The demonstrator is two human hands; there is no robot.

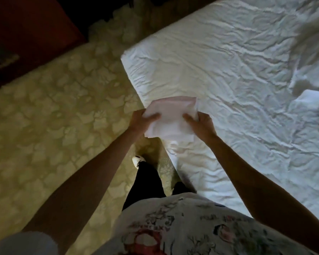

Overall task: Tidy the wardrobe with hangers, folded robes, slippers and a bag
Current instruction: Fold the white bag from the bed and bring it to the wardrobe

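A folded white bag (171,116), thin and flat, is held in the air over the near corner of the bed. My left hand (142,120) grips its left edge with the thumb on top. My right hand (199,124) grips its right edge the same way. The bag hangs a little above the edge of the mattress, partly over the carpet. No hangers, robes or slippers can be made out clearly in this view.
A white bed (228,70) with a wrinkled sheet fills the right side. Crumpled white cloth (309,100) lies on it at the far right. Patterned beige carpet (53,116) covers the left. Dark wooden furniture (26,34) stands at the top left.
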